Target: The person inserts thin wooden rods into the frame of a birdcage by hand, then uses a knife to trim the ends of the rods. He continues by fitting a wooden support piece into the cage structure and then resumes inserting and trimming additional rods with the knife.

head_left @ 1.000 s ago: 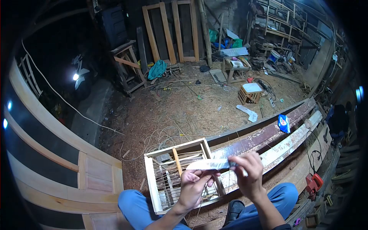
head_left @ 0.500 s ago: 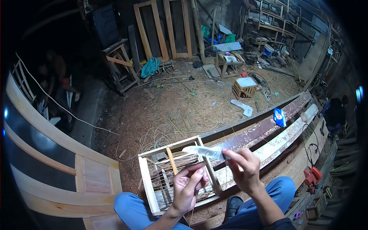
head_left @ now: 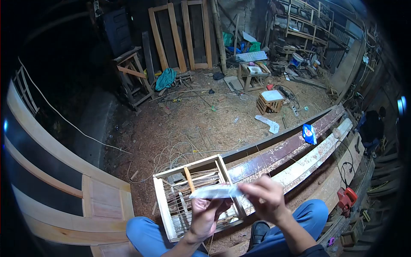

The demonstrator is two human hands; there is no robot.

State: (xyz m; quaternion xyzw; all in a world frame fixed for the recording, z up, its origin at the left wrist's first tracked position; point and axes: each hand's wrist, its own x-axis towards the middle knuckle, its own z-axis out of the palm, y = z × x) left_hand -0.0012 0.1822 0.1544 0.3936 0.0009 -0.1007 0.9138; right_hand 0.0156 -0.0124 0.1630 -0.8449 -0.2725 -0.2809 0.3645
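Observation:
My right hand, smeared by motion, is closed on one end of a pale, translucent strip. The strip extends leftward over my left hand, which is raised with its fingers bent and partly hidden behind it. Whether the left fingers hold anything is hard to make out; a thin strand hangs below them. Under both hands, a small wooden frame strung with thin rods or wires rests by my knees, with an orange-brown slat across it.
Long boards run to the upper right, bearing a blue packet. A red power tool lies at the right. Large wooden panels stand at the left. A slatted box and coiled cable are on the floor.
My right hand and the pale strip have moved left and down, so the strip now covers part of my left hand. The people visible in the dark at the left are no longer seen.

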